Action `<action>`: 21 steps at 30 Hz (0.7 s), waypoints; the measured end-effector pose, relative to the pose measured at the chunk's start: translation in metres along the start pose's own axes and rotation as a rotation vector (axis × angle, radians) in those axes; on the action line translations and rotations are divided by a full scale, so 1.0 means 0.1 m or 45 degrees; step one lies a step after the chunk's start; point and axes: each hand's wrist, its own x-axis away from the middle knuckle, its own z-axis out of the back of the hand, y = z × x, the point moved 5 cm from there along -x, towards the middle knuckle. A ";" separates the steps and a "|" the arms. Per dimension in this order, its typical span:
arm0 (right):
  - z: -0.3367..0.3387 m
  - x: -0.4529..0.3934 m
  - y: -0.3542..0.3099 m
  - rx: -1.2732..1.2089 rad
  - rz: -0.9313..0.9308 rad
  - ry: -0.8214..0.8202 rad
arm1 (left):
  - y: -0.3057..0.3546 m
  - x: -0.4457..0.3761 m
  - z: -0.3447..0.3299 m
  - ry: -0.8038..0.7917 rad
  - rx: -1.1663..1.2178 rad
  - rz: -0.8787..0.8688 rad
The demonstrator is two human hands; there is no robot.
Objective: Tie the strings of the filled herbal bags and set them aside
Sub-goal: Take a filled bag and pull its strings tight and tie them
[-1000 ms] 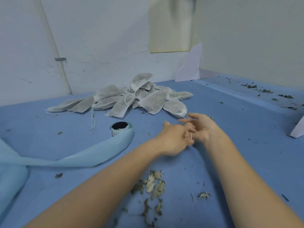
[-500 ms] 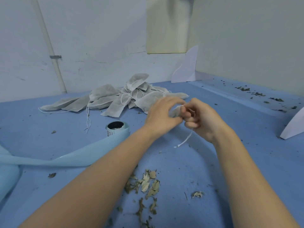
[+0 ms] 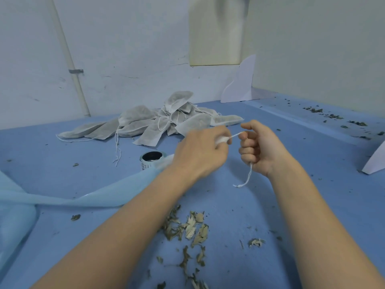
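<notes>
My left hand [image 3: 200, 151] grips the gathered neck of a white herbal bag [image 3: 221, 139], most of it hidden behind the hand. My right hand [image 3: 258, 147] is curled round the bag's white string [image 3: 248, 176], which runs taut from the bag's neck into the fist and hangs loose below it. Both hands are raised a little above the blue table [image 3: 312, 184]. Behind them lies a pile of several filled herbal bags [image 3: 154, 124] with trailing strings.
A small dark-topped tin [image 3: 151, 159] stands left of my left hand, beside a pale blue plastic sheet [image 3: 62, 197]. Loose dried leaves [image 3: 187, 228] lie near the front. White card pieces [image 3: 239, 84] stand at the back wall and right edge. Leaf crumbs dot the far right.
My hands rose off the table with a bag. They have since drawn apart, and the string is now pulled taut between them.
</notes>
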 end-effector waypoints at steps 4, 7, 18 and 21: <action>-0.05 0.02 0.07 0.036 -0.033 0.024 | -0.03 0.18 -0.06 0.014 -0.016 0.103; -0.12 0.04 0.11 0.010 -0.092 -0.049 | -0.10 0.18 -0.04 0.059 -0.063 0.175; -0.65 0.16 0.28 -0.592 -0.130 -0.353 | -0.37 0.25 0.09 0.420 0.530 0.386; -0.71 0.17 0.30 -0.545 -0.079 -0.404 | -0.39 0.28 0.09 0.495 0.491 0.349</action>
